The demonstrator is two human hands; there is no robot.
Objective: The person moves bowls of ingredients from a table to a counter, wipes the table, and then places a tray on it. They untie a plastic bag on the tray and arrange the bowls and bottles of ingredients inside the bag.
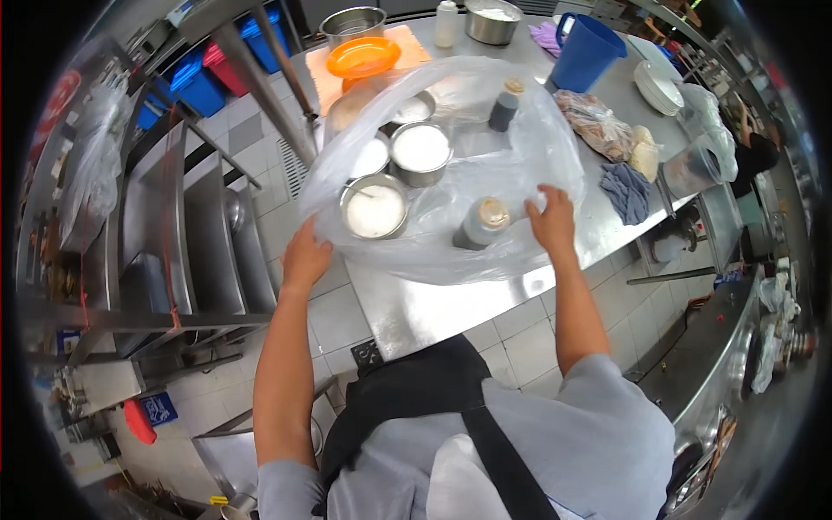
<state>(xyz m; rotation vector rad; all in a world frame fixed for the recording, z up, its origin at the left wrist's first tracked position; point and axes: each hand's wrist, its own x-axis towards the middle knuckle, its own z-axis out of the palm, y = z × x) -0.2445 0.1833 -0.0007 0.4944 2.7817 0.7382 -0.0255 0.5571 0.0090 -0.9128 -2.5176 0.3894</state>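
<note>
A large clear plastic bag (542, 139) is spread over and around several containers on the steel table. My left hand (305, 260) grips its near left edge, fingers curled at the film. At its right side, my right hand (552, 224) holds the film, with thumb and forefinger showing somewhat apart. Within the bag's outline stand several metal pots of white contents, among them a front pot (375, 211) with a utensil handle and a taller pot (420, 149). A dark-filled bottle (483, 224) with a tan top stands in front, and a similar bottle (504, 106) farther back.
An orange bowl (364, 57) and a steel pot (354, 24) stand at the back left. A blue pitcher (589, 52), bagged food (594, 124), a grey cloth (626, 192) and stacked white plates (659, 88) lie to the right. Steel shelving (212, 251) stands on the left.
</note>
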